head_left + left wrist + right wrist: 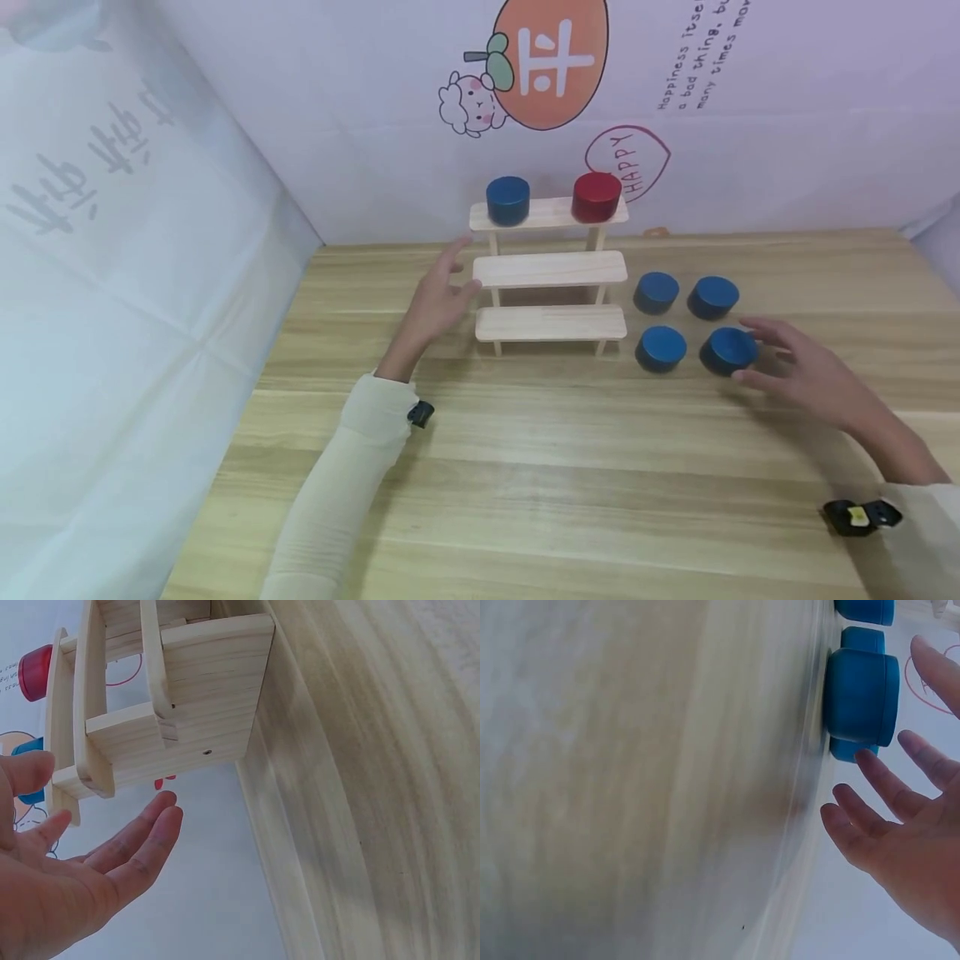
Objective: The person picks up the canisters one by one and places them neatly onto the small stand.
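My right hand (806, 375) is at the near-right blue puck (728, 349), fingers spread and straight, tips just beside or brushing it; I can't tell if they touch. Nothing gripped. That puck sits on the table (570, 467), front right of a square of four blue pucks, right of the rack (550, 271). The other three: front left (661, 347), back left (656, 292), back right (712, 297).

My left hand (441, 300) is open at the rack's left end, fingers relaxed and apart, by the middle shelf, holding nothing. The wrist view shows my palm just beside the rack's side.

On the top shelf: a blue puck (507, 200) left, a red puck (596, 197) right.
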Tool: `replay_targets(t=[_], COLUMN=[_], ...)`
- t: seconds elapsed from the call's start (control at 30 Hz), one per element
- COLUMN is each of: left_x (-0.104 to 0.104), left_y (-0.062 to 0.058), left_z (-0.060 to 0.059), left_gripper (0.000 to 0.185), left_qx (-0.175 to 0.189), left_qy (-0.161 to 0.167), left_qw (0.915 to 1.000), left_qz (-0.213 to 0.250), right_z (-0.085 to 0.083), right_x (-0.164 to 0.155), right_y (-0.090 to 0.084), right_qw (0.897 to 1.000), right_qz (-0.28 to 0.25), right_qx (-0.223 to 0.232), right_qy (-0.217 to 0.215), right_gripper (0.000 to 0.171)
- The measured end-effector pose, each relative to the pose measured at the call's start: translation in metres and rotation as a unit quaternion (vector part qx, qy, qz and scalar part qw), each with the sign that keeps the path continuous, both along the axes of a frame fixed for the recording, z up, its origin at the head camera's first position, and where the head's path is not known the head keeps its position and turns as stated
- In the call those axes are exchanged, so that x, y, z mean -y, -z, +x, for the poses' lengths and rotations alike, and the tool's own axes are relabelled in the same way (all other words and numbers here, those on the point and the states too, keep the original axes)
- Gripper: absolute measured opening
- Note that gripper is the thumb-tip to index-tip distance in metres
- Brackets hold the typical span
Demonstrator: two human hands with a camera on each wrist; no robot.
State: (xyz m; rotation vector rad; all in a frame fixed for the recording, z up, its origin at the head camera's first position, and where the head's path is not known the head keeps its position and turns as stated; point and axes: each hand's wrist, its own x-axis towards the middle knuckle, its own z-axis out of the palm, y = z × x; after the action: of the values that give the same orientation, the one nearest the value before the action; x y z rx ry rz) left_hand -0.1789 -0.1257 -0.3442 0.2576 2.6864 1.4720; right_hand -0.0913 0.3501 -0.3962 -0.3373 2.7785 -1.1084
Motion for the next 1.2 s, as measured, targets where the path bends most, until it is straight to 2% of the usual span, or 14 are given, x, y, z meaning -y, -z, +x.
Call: replay_targets(t=[0.3,0.73,1.2], left_x=[-0.002,-0.003,-0.002], left_y=[0.004,0.010,0.011], left_z=[-0.002,-0.006,-0.006], left_gripper=[0.062,0.056,0.055], left_qx=[0.000,0.028,0.028], left_qy=[0.007,0.012,0.021], left_qw=[0.9999,0.9991,0.9989], left_qz=[-0.015,-0.030,-0.032], right_z=[-0.001,-0.003,-0.003], right_x=[-0.009,-0.009,-0.015], right_y=[0.005,0.006,0.007], right_qw=[1.000,0.999,0.999], right_qz=[0.027,0.027,0.033], right_qx=[0.003,0.023,0.014], right_qy=[0.012,0.021,0.004], right_gripper=[0.082,0.082,0.083])
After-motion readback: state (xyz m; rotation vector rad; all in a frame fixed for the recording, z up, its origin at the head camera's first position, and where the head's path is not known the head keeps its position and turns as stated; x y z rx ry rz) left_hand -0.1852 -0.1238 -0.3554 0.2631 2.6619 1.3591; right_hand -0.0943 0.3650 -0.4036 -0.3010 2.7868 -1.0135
